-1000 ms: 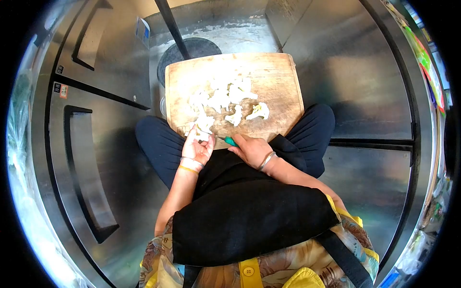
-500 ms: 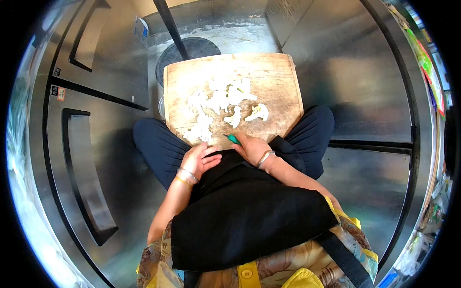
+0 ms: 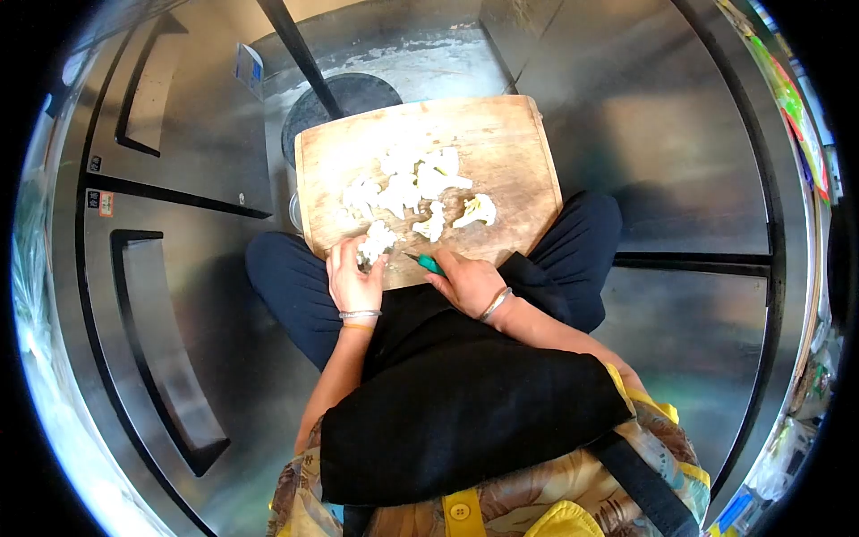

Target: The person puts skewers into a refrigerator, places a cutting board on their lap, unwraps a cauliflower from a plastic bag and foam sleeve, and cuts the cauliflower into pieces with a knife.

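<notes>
My left hand [image 3: 354, 276] is at the near left edge of a wooden cutting board [image 3: 514, 152]. Its thumb and fingers close around a white cauliflower floret [image 3: 377, 242]. In my right hand [image 3: 470, 281] is a small knife [image 3: 429, 264] with a green handle, its short blade pointing left toward that floret. Two separate cauliflower pieces lie beyond the knife: one floret [image 3: 430, 223] near the middle and another floret [image 3: 475, 210] to its right. Farther back, several more cauliflower pieces [image 3: 400, 192] sit in a loose group.
The board rests across my legs [image 3: 586, 246], close to a black apron [image 3: 474, 385]. Steel cabinet doors stand on the left [image 3: 201, 295] and right [image 3: 680, 179]. Behind the board are a dark round base [image 3: 300, 116] and a black pole [image 3: 304, 58].
My left hand has moved up from the apron's edge onto the board and taken hold of the nearest cauliflower floret. My right hand keeps the knife in almost the same place.
</notes>
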